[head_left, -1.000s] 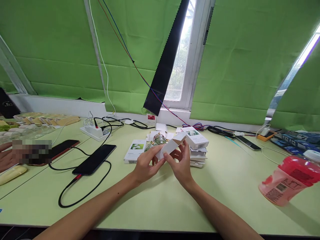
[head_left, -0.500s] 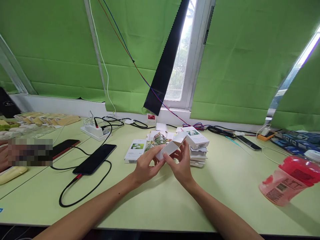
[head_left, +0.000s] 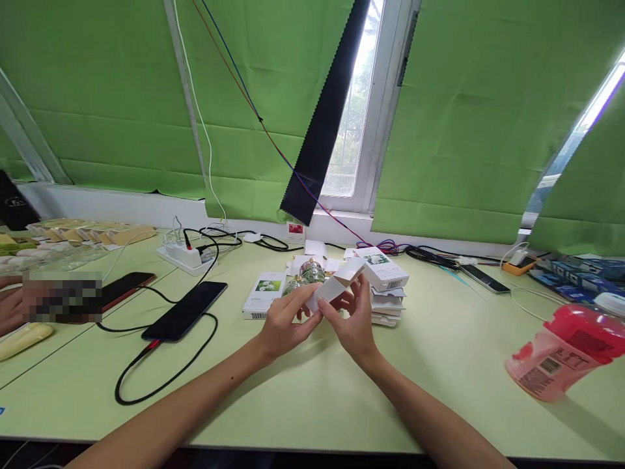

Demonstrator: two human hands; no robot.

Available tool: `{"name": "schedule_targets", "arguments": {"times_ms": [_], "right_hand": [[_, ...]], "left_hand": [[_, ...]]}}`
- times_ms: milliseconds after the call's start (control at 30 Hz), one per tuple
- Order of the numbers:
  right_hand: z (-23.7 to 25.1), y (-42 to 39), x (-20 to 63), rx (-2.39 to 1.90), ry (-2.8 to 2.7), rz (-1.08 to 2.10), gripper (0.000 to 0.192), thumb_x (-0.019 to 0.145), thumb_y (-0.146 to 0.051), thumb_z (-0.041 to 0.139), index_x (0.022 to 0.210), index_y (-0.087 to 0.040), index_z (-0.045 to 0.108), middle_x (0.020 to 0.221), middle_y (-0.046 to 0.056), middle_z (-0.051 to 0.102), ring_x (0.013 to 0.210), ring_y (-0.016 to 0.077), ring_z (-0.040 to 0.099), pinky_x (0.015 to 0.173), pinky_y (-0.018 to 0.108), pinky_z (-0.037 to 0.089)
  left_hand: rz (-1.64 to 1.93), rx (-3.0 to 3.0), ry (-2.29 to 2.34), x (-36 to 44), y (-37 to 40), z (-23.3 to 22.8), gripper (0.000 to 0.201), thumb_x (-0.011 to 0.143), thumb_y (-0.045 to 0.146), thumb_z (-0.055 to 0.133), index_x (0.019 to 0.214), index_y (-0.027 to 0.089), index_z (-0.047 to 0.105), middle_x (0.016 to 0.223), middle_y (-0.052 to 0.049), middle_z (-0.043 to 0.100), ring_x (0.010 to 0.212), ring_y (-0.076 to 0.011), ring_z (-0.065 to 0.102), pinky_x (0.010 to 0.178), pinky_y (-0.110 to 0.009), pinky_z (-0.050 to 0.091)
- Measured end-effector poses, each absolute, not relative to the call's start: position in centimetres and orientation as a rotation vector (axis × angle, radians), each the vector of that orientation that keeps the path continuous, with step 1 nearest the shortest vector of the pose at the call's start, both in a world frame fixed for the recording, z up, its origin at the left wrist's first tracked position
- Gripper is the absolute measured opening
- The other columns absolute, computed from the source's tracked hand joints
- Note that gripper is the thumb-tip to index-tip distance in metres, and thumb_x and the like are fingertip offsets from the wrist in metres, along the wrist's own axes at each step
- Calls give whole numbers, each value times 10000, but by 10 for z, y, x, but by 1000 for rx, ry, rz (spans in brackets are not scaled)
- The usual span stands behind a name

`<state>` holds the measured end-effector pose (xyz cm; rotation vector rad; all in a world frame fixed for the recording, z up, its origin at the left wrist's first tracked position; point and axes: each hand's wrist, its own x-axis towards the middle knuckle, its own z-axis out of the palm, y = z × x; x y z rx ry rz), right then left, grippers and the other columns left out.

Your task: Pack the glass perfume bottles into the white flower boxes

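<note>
Both my hands hold a small white cardboard box (head_left: 336, 285) just above the pale green table (head_left: 312, 397). My left hand (head_left: 286, 322) grips its near end. My right hand (head_left: 354, 319) pinches it from the right side, fingers up at its open far flap. Behind the box stand small round glass bottles with gold caps (head_left: 309, 270). A flat white box with a flower picture (head_left: 264, 294) lies to the left of them. A stack of similar white boxes (head_left: 385, 283) sits just right of my right hand.
A black phone (head_left: 185, 311) on a looping black cable (head_left: 146, 381) lies at left, with a power strip (head_left: 185, 254) behind. Another person's hand (head_left: 10, 306) rests at the far left edge. A pink bottle (head_left: 566, 352) lies on its side at right. Cables and a remote (head_left: 483, 278) run along the window sill.
Almost nothing has moved. My fingers have shifted slightly on the white box, which stays at the same spot and tilt.
</note>
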<state>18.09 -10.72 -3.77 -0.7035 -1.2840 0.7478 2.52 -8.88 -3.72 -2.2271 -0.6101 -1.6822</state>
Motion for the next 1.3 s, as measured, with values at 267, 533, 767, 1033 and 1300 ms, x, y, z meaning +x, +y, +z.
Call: {"name": "schedule_targets", "arguments": {"times_ms": [267, 533, 767, 1033, 1300], "right_hand": [[-39, -107, 181, -694, -1301, 713, 705, 804, -358, 820, 1391, -294, 436, 1217, 68, 673, 865, 179, 717, 650, 293, 596], [-47, -103, 182, -726, -1346, 395, 854, 841, -358, 783, 1573, -293, 348, 1429, 142, 589, 1090, 246, 652, 881, 430, 588], [-52, -98, 187, -786, -1344, 157, 828, 901, -344, 687, 1625, -321, 285, 1515, 139, 517, 1253, 295, 564, 1007, 498, 519], [-52, -99, 188, -774, -1381, 158, 841, 913, -355, 669, 1640, -352, 248, 1491, 118, 528, 1360, 307, 529, 1106, 513, 479], [-52, -99, 188, -759, -1391, 225, 923, 881, -401, 762, 1630, -353, 224, 1575, 117, 455, 1417, 303, 480, 1189, 537, 407]], "left_hand": [[-1664, -2180, -672, 25, -89, -39, 355, 927, 154, 692, 1274, 208, 644, 918, -21, 782, 480, -49, 539, 478, -163, 473], [-1696, -2160, -727, 23, -85, -39, 376, 948, 174, 682, 1319, 195, 625, 804, 11, 724, 518, -62, 570, 511, -163, 491], [-1718, -2217, -721, 26, -86, -39, 337, 949, 205, 693, 1282, 184, 643, 783, 4, 723, 496, -63, 563, 479, -163, 490], [-1700, -2174, -690, 27, -87, -38, 291, 952, 227, 687, 1239, 194, 654, 829, -8, 758, 500, -68, 608, 471, -168, 499], [-1660, -2243, -684, 26, -88, -40, 374, 948, 165, 675, 1319, 199, 637, 1056, -85, 799, 700, -115, 722, 540, -173, 575]]}}
